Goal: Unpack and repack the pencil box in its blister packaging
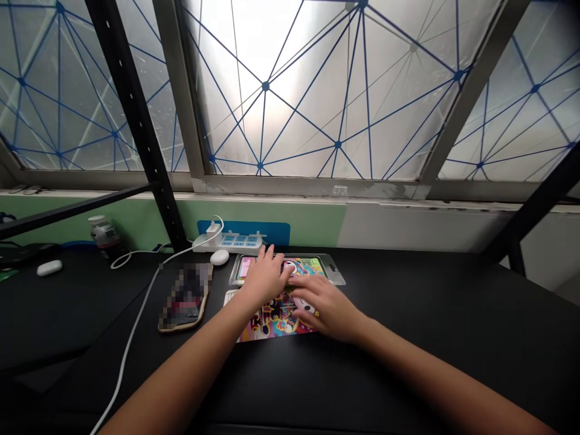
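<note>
A brightly printed cartoon card (pixel 276 326) lies flat on the black table. Behind it, toward the wall, rests a clear plastic blister pack (pixel 334 273) with colourful printed contents. My left hand (pixel 267 272) lies over the pack's left and middle part, palm down with its fingers stretched out. Over the right side of the card is my right hand (pixel 328 305), its fingers apart and pointing left. Both hands cover parts of the card and pack. Neither has anything visible in its grasp.
Left of the card lie a phone (pixel 186 299) and a white earbud case (pixel 220 258). A white cable (pixel 136 326) runs from a charger in the power strip (pixel 240 241). A bottle (pixel 106 237) and black metal posts (pixel 151 145) stand farther left.
</note>
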Tool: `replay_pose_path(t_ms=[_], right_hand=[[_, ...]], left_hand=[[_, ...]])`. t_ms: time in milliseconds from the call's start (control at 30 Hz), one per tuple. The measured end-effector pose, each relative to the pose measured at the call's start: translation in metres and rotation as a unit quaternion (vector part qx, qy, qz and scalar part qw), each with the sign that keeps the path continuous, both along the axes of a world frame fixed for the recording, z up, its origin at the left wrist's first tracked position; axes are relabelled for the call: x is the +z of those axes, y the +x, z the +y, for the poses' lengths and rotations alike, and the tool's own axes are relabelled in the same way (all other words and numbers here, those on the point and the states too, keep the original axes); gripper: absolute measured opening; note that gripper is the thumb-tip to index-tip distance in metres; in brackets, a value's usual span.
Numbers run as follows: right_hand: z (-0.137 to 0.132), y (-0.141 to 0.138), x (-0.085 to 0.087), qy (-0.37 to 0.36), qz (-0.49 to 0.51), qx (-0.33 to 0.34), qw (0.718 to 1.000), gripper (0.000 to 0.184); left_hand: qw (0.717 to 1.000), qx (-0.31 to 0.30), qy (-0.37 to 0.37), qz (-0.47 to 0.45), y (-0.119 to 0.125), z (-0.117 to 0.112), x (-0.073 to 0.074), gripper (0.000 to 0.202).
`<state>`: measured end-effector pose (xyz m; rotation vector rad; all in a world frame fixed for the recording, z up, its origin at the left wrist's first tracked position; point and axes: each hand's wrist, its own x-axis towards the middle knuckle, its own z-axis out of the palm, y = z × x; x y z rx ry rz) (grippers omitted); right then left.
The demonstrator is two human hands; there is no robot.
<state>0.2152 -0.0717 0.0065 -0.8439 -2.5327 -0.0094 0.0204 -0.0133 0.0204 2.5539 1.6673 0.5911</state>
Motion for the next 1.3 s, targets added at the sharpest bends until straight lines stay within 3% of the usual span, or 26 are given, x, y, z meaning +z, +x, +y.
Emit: replay_pose_path(t_ms=[67, 200, 333, 400, 533, 667, 867, 1100, 1200, 1300], right_hand=[[-0.011, -0.008, -0.001, -0.067, -0.021, 0.032, 0.997, 0.040], [-0.020, -0.012, 0.001, -0.207, -0.076, 0.000, 0.975, 0.081], [-0.022, -0.007, 0.011, -0.258, -0.100, -0.007, 0.961, 0.095], [-0.023, -0.003, 0.015, -0.251, -0.093, -0.006, 0.963, 0.088], [-0.022, 0.007, 0.017, -0.205, -0.075, -0.053, 0.974, 0.044], [-0.011, 0.012, 0.006, -0.147, -0.025, -0.107, 0.983, 0.029], [-0.009, -0.001, -0.008, -0.087, -0.026, -0.183, 0.979, 0.030], [-0.017, -0.005, -0.005, -0.126, -0.020, -0.198, 0.972, 0.023], [-0.010, 0.010, 0.004, -0.158, 0.013, -0.214, 0.964, 0.024], [0.012, 0.043, 0.015, -0.165, 0.052, -0.272, 0.947, 0.030]], left_hand=[[1.000, -0.018, -0.010, 0.002, 0.000, 0.009, -0.002, 0.046], [0.999, -0.031, -0.021, 0.002, -0.017, 0.018, -0.010, 0.048], [0.999, -0.024, -0.031, 0.011, -0.035, 0.016, -0.018, 0.058], [0.999, -0.022, -0.037, 0.022, -0.039, 0.014, -0.020, 0.063], [0.998, -0.016, -0.044, 0.029, -0.041, 0.009, -0.020, 0.068], [0.998, -0.008, -0.044, 0.039, -0.041, 0.008, -0.020, 0.067], [0.998, -0.002, -0.039, 0.050, -0.041, 0.009, -0.023, 0.069], [0.998, -0.006, -0.049, 0.042, -0.041, 0.009, -0.021, 0.068], [0.998, -0.011, -0.054, 0.034, -0.042, 0.009, -0.018, 0.065], [0.997, -0.031, -0.068, 0.010, -0.045, 0.009, -0.014, 0.061]])
